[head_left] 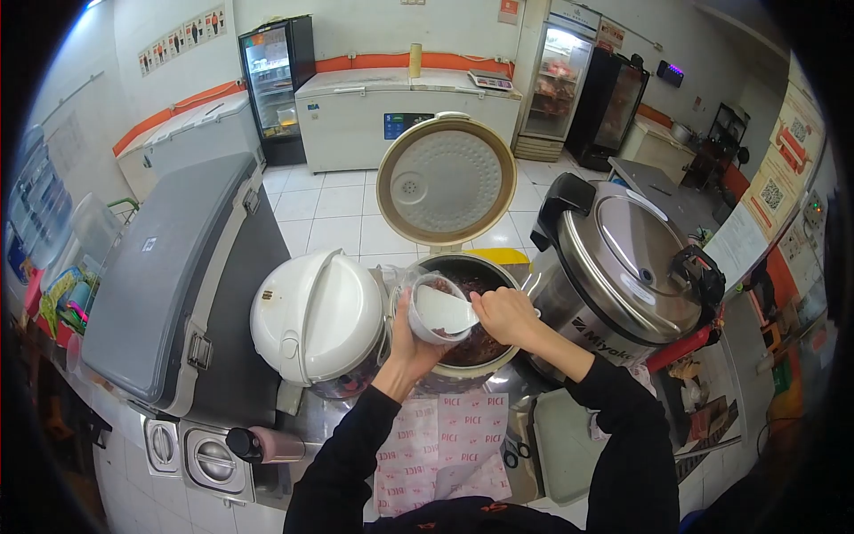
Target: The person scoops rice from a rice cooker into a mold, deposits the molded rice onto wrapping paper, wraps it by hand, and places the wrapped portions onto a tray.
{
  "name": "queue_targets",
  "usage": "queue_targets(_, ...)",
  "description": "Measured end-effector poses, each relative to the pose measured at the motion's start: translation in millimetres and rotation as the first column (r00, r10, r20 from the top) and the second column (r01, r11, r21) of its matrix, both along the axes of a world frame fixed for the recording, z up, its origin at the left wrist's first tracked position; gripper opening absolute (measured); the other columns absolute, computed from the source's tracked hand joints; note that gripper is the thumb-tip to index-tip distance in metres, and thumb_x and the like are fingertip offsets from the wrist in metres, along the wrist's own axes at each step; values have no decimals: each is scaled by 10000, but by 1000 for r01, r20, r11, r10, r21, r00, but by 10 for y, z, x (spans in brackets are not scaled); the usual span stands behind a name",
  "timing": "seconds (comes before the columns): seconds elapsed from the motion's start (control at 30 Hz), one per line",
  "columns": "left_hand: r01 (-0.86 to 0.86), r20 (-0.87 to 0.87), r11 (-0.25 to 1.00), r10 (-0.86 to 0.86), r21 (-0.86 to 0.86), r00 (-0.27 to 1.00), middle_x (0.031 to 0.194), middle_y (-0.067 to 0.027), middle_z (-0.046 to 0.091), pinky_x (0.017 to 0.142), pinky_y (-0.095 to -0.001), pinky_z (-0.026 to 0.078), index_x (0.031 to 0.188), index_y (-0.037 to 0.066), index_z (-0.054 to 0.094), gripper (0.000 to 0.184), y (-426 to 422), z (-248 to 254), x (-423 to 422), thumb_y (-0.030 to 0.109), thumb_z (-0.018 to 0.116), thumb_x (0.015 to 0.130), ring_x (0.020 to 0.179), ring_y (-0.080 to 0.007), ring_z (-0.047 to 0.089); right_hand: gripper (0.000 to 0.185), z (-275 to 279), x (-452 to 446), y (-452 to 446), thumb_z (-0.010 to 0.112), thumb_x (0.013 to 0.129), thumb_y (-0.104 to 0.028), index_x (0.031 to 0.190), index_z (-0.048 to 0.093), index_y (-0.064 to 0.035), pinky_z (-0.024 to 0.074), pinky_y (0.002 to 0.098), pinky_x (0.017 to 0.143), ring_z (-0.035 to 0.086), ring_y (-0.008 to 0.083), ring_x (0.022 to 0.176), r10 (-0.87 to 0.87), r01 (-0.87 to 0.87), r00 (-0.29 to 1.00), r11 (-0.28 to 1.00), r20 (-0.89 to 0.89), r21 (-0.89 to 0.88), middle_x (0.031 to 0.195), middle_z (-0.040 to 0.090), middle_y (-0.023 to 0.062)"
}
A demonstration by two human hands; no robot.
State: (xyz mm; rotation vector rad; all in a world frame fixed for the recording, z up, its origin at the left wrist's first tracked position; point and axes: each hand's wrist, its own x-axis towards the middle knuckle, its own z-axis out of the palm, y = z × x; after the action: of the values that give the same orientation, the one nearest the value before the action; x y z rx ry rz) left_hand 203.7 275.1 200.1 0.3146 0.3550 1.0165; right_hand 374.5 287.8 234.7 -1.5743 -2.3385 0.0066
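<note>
My left hand is wrapped round a clear plastic cup, tilted above the open rice cooker. In my right hand is the handle of a white rice paddle, its flat blade inside the mouth of the cup. Bits of dark reddish rice show in the cup around the blade. Below both hands, more dark reddish rice lies in the cooker's pot. The cooker's round lid stands raised behind it. Part of the pot is hidden by my hands and the cup.
A closed white rice cooker stands left, and a large steel cooker right. Beyond the white one is a grey cool box. Nearer me are printed paper sheets, scissors, a tray and a pink bottle.
</note>
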Motion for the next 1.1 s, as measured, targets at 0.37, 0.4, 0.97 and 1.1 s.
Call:
queue_targets(0.37,-74,102,993,83,-90,991,1202,-104,461,784,-426,494,1223,138,413,664,-19,125,-75,644,272,816,1068,-279,493,493,253,-47,23,360,888,-340,609,562,14,428,490,605,552,416,640,-14,11,999,998,-43,-69,618,555,229)
queue_targets(0.4,-63,110,996,70,-68,991,1203,-115,459,786,-438,494,1228,136,405,671,-33,96,-87,648,279,812,1069,-288,494,493,252,-37,44,360,888,-340,609,562,14,428,490,605,552,416,640,-11,8,999,998,-44,-67,618,555,229)
queue_targets(0.97,-214,243,929,293,-303,925,1218,-103,469,880,-513,409,1220,178,452,677,-1647,-376,-823,669,382,758,1114,-313,462,125,31,116,-513,533,778,-171,771,583,-56,348,411,832,549,279,787,-13,-15,997,938,78,346,720,564,104)
queue_targets(1.1,-339,233,838,464,-428,854,1196,-142,473,859,-532,425,1225,124,434,645,-2105,-635,-1078,592,421,781,1080,-342,473,251,-700,304,-1615,547,774,-296,755,569,-47,428,469,554,591,341,631,-289,307,952,899,104,-312,633,591,161)
